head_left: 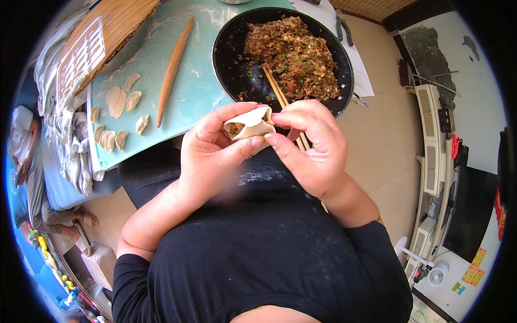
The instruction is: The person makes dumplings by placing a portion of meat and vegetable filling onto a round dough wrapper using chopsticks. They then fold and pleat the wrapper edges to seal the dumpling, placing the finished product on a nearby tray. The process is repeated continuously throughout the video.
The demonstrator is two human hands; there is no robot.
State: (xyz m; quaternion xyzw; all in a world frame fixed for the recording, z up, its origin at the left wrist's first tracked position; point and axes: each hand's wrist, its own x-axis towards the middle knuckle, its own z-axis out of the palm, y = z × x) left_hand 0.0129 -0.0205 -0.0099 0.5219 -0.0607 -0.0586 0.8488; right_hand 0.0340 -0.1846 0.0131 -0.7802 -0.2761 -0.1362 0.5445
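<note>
A dumpling (pixel 250 125), its white wrapper folded over brown filling and still gaping at the left end, is held up in front of my body. My left hand (pixel 207 144) cups it between thumb and fingers. With thumb and fingertips, my right hand (pixel 318 144) pinches the right edge of the wrapper. Just behind the hands, a black pan (pixel 228 59) holds a heap of minced filling (pixel 295 56). Wooden chopsticks (pixel 277 89) lean in the pan; their lower part passes behind my right hand.
On the floured turquoise mat (pixel 207 37) lie a tapered rolling pin (pixel 175 72), round wrappers (pixel 116 101) and several finished dumplings (pixel 107 140). A woven tray (pixel 116 32) and striped cloth (pixel 75 140) are at the left. Another person (pixel 40 188) sits far left.
</note>
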